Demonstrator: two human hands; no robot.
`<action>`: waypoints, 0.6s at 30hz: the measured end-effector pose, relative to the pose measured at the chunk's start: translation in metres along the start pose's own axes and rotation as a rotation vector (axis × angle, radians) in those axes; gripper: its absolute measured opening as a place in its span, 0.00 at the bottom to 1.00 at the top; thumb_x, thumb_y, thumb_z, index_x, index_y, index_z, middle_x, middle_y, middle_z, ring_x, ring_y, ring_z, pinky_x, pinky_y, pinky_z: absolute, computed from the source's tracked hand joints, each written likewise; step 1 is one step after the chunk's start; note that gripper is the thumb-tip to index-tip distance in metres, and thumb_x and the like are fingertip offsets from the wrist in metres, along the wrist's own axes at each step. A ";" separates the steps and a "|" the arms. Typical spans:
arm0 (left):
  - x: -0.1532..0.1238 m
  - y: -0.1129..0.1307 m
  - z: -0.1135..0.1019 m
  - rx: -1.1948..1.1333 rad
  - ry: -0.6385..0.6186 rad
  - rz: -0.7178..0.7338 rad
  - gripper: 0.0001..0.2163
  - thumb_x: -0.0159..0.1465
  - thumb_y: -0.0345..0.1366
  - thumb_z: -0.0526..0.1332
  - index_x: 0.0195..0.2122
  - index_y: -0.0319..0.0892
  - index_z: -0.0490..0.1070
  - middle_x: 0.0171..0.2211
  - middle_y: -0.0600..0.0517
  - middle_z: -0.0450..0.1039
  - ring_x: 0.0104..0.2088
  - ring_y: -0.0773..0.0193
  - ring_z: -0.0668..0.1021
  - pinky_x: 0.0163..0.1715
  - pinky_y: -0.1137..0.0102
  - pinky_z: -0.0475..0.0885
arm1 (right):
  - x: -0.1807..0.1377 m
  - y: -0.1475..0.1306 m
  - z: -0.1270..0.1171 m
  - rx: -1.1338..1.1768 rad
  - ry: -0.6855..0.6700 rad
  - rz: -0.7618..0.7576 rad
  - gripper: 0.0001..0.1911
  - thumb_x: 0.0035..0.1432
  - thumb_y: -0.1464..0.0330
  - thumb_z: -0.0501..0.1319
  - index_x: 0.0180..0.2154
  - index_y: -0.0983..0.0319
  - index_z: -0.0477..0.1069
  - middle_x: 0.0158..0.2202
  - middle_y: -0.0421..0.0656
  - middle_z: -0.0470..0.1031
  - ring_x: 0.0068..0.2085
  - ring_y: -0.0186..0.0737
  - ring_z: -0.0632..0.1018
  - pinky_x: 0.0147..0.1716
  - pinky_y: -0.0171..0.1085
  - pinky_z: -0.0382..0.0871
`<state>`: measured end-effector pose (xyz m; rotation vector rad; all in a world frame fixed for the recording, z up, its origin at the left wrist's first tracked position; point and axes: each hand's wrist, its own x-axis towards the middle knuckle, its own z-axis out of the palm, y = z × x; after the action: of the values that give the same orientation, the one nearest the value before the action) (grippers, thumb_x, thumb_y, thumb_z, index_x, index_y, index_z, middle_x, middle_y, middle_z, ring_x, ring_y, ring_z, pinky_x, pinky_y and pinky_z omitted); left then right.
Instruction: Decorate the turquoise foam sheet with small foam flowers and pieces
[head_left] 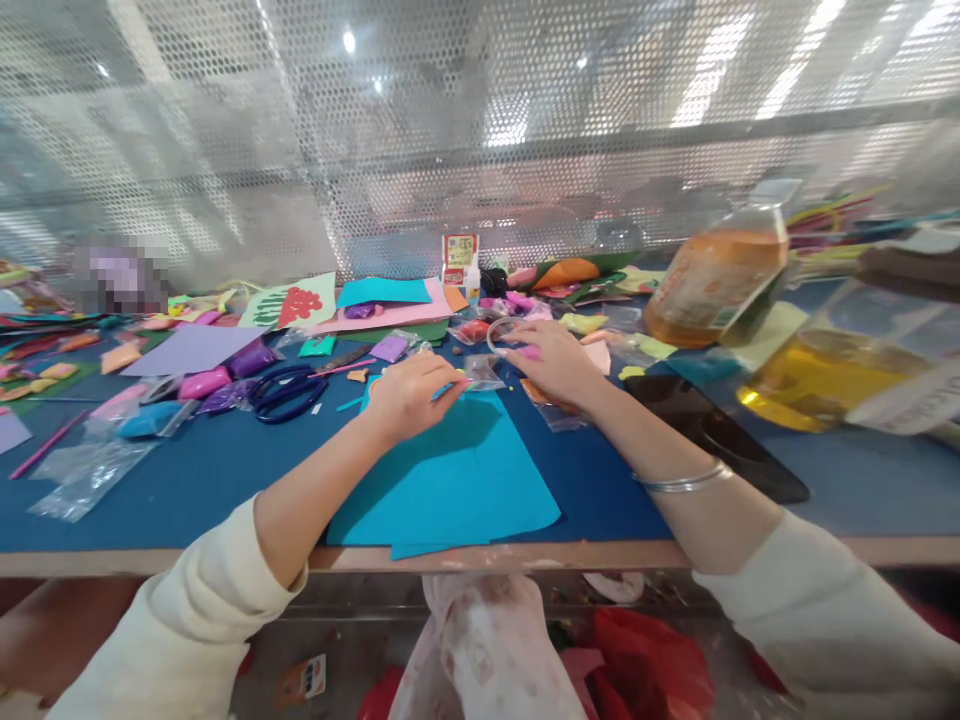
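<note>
A teal paper sheet (457, 480) lies on the blue table (195, 480) in front of me. My left hand (409, 392) rests on its far edge, fingers pinched on a thin light-blue strip (448, 388). My right hand (547, 362) lies just right of it, fingers curled over a small clear plastic bag (484, 372) and a bit of pink clay (529, 351). A silver bangle (686, 480) circles my right wrist.
Blue scissors (289, 390) lie to the left among clay bags and coloured paper. A dark phone (712, 435) lies to the right. Two bottles of amber liquid (712, 285) stand at the right. A glue bottle (460, 262) stands at the back by perforated mesh.
</note>
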<state>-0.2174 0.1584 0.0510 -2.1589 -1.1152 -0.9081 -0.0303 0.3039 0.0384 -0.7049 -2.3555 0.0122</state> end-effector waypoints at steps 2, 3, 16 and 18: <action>0.000 0.004 0.002 0.007 -0.019 -0.019 0.08 0.64 0.34 0.54 0.33 0.37 0.71 0.29 0.49 0.75 0.31 0.66 0.75 0.31 0.72 0.70 | -0.001 -0.005 0.000 0.063 0.047 -0.039 0.16 0.57 0.62 0.56 0.40 0.64 0.76 0.43 0.49 0.75 0.47 0.48 0.72 0.49 0.45 0.63; 0.000 0.005 0.003 0.014 -0.023 -0.029 0.09 0.65 0.33 0.53 0.34 0.37 0.71 0.30 0.48 0.75 0.32 0.66 0.75 0.32 0.72 0.70 | -0.001 -0.008 0.001 0.088 0.062 -0.051 0.16 0.57 0.62 0.56 0.40 0.64 0.76 0.43 0.49 0.75 0.47 0.48 0.73 0.49 0.46 0.64; -0.006 0.002 0.008 0.079 -0.212 0.006 0.13 0.63 0.41 0.56 0.27 0.40 0.72 0.25 0.52 0.72 0.29 0.64 0.74 0.27 0.72 0.67 | -0.008 -0.057 -0.005 0.381 -0.001 -0.072 0.17 0.61 0.59 0.51 0.36 0.62 0.74 0.39 0.47 0.76 0.44 0.45 0.73 0.46 0.45 0.64; -0.005 0.002 0.009 0.090 -0.180 -0.017 0.12 0.66 0.37 0.52 0.33 0.39 0.72 0.28 0.49 0.72 0.32 0.63 0.74 0.30 0.71 0.68 | -0.008 -0.062 -0.007 0.470 -0.050 -0.026 0.18 0.60 0.57 0.51 0.35 0.61 0.74 0.39 0.46 0.76 0.43 0.45 0.73 0.46 0.44 0.64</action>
<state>-0.2147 0.1612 0.0410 -2.1941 -1.2370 -0.6672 -0.0513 0.2455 0.0505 -0.4442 -2.2830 0.5579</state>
